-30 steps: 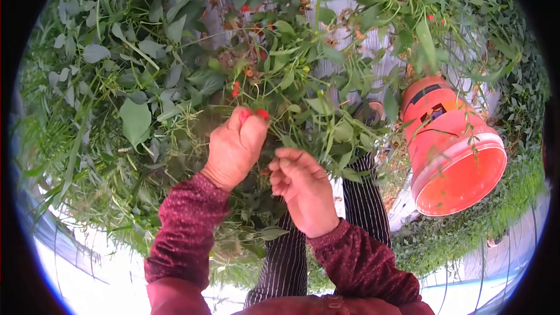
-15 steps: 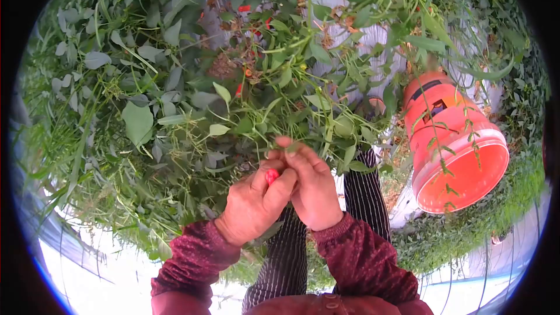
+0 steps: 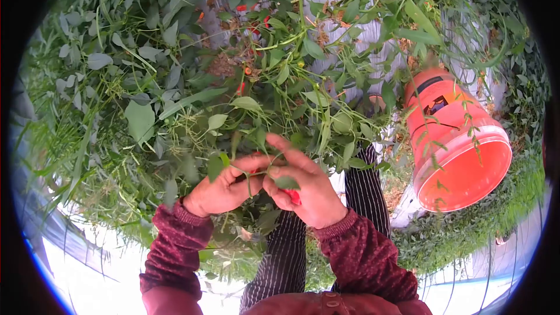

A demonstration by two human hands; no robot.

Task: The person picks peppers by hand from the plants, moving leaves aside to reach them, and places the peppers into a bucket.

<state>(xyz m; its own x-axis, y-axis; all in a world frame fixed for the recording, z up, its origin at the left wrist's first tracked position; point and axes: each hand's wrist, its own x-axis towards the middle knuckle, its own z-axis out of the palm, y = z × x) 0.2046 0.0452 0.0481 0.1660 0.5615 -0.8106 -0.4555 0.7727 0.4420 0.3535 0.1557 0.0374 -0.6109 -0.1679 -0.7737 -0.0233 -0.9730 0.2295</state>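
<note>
My right hand (image 3: 312, 195) is curled around a red chili pepper (image 3: 294, 196), part of which shows at the palm beneath a small leaf. Its index finger reaches up into the green stems. Just left of it, my left hand (image 3: 220, 191) has thumb and fingers closing on another bit of red chili pepper (image 3: 255, 170), mostly hidden by the fingers and a thin stem. The fingertips of both hands nearly meet among leaves of the pepper plant (image 3: 245, 103). More red peppers (image 3: 241, 88) hang or lie further up in the foliage.
An orange-red bucket (image 3: 429, 111) lies tilted at the right, its mouth toward me, with a thin weed sprig across it. Pale plastic sheeting (image 3: 373, 41) shows between the plants. My striped trouser legs (image 3: 366, 198) stand below the foliage.
My left hand has moved left and slightly down, away from the right hand. The red pepper seen in the left hand is gone from there; red now shows in my right palm.
</note>
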